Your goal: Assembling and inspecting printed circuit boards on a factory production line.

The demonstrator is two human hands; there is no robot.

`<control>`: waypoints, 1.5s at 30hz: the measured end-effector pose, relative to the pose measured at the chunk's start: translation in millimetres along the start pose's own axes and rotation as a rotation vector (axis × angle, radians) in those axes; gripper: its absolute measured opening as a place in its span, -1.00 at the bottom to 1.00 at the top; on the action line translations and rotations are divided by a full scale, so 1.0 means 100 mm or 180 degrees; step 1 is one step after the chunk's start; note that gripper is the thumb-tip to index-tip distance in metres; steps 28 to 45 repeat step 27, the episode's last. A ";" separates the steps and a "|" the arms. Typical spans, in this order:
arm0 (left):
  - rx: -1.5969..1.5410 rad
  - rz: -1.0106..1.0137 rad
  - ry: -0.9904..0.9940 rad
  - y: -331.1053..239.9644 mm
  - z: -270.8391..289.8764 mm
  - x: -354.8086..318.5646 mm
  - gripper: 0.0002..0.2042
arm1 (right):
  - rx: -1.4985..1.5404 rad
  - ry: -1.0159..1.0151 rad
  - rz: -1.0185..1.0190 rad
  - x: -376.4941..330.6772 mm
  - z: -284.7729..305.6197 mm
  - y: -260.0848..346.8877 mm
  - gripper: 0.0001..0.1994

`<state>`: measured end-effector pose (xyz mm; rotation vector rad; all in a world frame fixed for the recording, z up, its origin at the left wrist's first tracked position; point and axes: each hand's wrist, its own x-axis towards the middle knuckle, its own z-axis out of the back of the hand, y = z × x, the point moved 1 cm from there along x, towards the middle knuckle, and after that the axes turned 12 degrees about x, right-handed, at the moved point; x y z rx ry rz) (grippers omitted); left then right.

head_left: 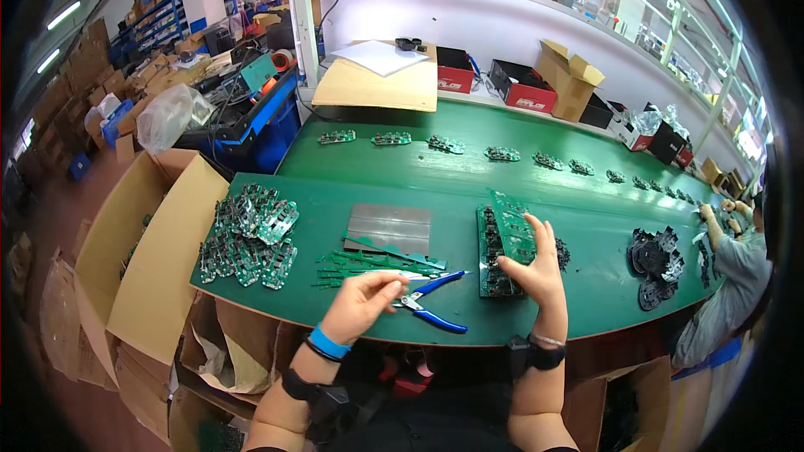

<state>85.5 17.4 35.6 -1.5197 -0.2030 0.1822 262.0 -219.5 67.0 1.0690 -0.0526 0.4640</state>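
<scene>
My right hand (540, 265) grips a green circuit board panel (513, 222) by its edge, thumb on one side and fingers on the other. The panel is tilted up over a stack of populated circuit boards (487, 238). My left hand (362, 308) is closed, thumb against curled fingers; anything between them cannot be made out. Beside it lie blue-handled cutting pliers (440, 318), handles spread, their jaws partly hidden near my fingers. Thin green board strips (368, 261) lie just beyond, next to a flat grey plate (389, 228).
Separated boards are heaped (251, 234) at the left. Several boards (445, 144) stand in a row along the far green strip. Black plastic parts (656, 264) are piled at the right, near another person (733, 259). Cardboard boxes (159, 259) stand off the left edge.
</scene>
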 end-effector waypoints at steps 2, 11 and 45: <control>-0.1037 0.0127 0.0406 -0.04 -0.23 -0.04 -0.51 | 0.0421 0.0330 0.0479 -0.19 -0.06 0.18 -0.16; -0.3254 0.0424 0.0083 0.14 -0.05 -0.30 -0.48 | 0.0259 0.1134 0.1049 -0.61 -0.41 0.55 -0.07; -0.2949 0.0231 0.0349 0.27 0.11 -0.69 -0.38 | -0.0163 0.0914 0.1296 -0.76 -0.55 0.11 -0.52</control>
